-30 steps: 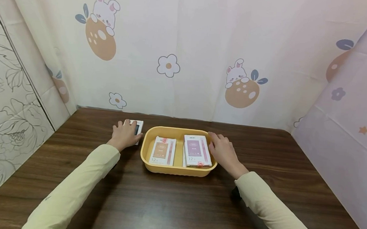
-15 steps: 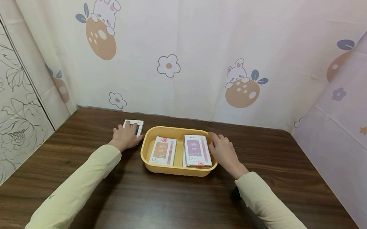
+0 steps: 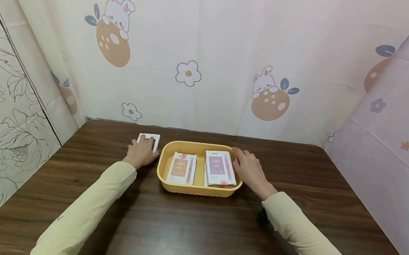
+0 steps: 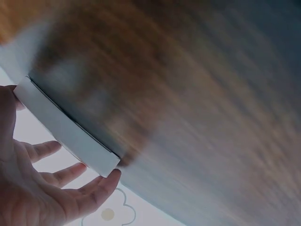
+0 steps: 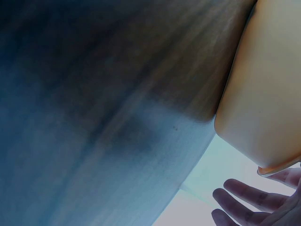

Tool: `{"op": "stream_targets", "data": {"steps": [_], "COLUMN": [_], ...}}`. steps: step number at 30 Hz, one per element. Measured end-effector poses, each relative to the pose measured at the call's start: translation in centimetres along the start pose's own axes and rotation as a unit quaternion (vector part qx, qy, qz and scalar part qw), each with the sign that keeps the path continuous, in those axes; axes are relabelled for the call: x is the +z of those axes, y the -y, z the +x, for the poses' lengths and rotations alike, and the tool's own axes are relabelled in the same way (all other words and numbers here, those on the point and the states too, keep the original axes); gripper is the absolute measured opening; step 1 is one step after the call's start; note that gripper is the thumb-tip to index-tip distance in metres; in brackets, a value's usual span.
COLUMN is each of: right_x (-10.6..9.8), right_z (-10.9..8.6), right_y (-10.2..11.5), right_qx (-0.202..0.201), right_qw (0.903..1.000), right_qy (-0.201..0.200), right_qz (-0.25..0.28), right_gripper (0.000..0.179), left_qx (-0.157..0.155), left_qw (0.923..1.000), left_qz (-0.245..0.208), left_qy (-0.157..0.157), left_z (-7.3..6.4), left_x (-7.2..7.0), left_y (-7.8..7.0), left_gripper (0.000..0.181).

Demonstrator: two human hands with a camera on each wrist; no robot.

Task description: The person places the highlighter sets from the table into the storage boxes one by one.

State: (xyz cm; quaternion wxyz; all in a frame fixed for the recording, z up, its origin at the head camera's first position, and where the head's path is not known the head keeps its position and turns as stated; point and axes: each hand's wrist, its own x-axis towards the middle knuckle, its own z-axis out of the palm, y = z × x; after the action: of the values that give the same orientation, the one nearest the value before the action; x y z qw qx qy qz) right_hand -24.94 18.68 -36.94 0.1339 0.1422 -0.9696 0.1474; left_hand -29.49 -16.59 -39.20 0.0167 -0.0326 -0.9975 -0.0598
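Observation:
In the head view a white box [image 3: 157, 138] with a dark panel lies left of a yellow basket [image 3: 198, 190]. My left hand [image 3: 139, 153] reaches over it, hiding much of its face. Thumb and fingertips grip opposite ends of the white box [image 4: 66, 127] in the left wrist view. At the basket's right rim my right hand [image 3: 252, 171] rests with its fingers spread and fairly straight. One finger touches the rim, while the other fingers [image 5: 251, 195] extend outside the basket wall [image 5: 263, 94]. Inside the basket lie a box with a brown label [image 3: 178, 168] and one with a purple label [image 3: 217, 165].
The brown wood-grain table [image 3: 186, 225] runs back to a patterned curtain [image 3: 219, 97] along its far edge. More curtain stands at the left and right sides. The boxes in the basket sit apart, with bare basket floor between them.
My left hand has shifted slightly toward me and to the right over the white box, so more of its far left corner shows. The right hand and basket stay still.

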Motion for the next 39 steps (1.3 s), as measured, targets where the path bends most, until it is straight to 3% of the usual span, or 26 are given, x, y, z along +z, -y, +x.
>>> {"op": "stream_targets", "data": {"steps": [20,39], "right_x": [0.0,-0.1], "right_z": [0.0,0.0], "right_y": [0.0,0.0], "right_qx": [0.007,0.007], "right_qw": [1.0,1.0], "right_qy": [0.002,0.004], "right_qz": [-0.003,0.002], "right_gripper": [0.039,0.039], "left_qx": [0.002,0.014], "left_qw": [0.9999,0.9991], "left_qz": [-0.005,-0.016], "left_qy": [-0.008,-0.038], "left_z": [0.0,-0.8], "left_x": [0.0,-2.2], "left_y": [0.5,0.4], "left_gripper": [0.061,0.06]}}
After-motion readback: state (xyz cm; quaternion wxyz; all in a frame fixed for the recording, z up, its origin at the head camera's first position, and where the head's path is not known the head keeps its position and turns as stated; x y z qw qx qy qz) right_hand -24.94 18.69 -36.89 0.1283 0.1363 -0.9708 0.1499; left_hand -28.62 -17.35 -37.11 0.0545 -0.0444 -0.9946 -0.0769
